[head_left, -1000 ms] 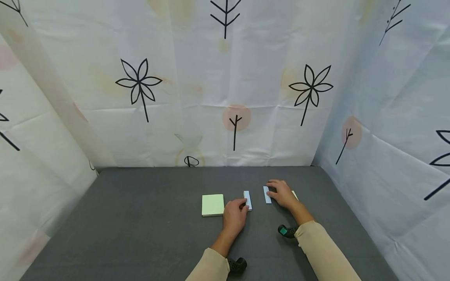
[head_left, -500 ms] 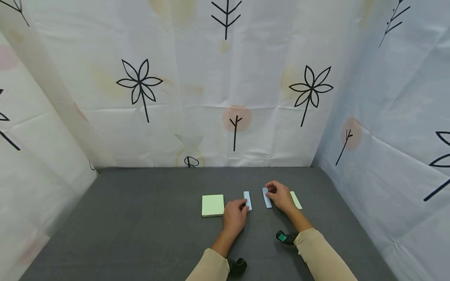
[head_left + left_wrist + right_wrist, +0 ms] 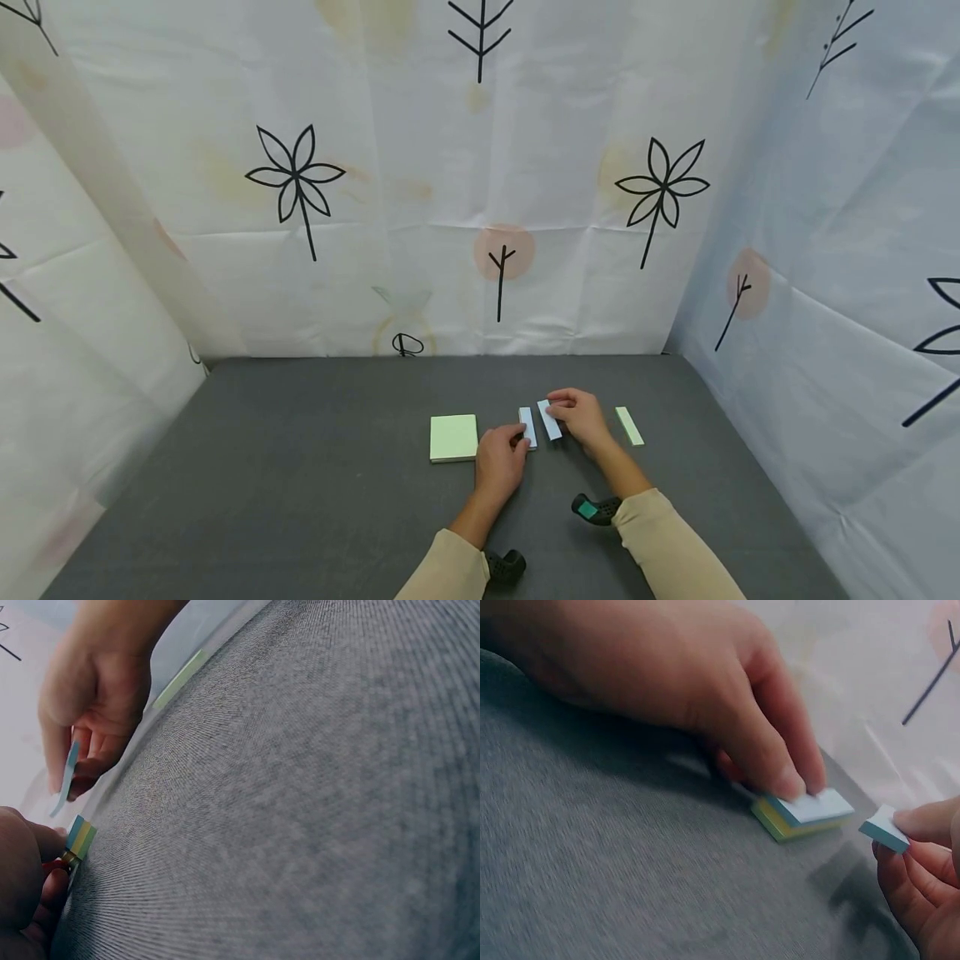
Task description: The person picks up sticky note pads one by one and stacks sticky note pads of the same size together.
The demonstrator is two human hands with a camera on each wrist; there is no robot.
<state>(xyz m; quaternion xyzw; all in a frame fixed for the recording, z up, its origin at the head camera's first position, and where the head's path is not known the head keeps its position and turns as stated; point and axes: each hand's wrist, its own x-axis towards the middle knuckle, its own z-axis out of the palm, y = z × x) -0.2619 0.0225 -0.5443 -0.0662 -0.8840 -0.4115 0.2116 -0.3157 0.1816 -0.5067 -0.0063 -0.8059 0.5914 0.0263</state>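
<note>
A layered stack of narrow sticky notes [image 3: 527, 416] lies on the grey table, light blue on top with yellow and green below, as the right wrist view shows. My left hand [image 3: 498, 462] grips its side with curled fingers. Just right of it, my right hand [image 3: 582, 419] pinches a light blue narrow sticky-note pad [image 3: 886, 828] between thumb and fingers. That pad is tilted and held above the table, apart from the stack by a small gap. Beyond my right hand lies a pale green narrow sticky-note pad [image 3: 629, 426] on the table.
Left of my left hand sits a square pale green sticky-note pad [image 3: 453, 437]. White cloth walls [image 3: 405, 275] printed with plants stand behind and at both sides of the grey table [image 3: 300, 483]. Black wrist devices [image 3: 597, 508] hang at both cuffs.
My right hand has lifted the light blue pad and carried it left towards the stack, uncovering the green narrow pad. My left hand stays in place.
</note>
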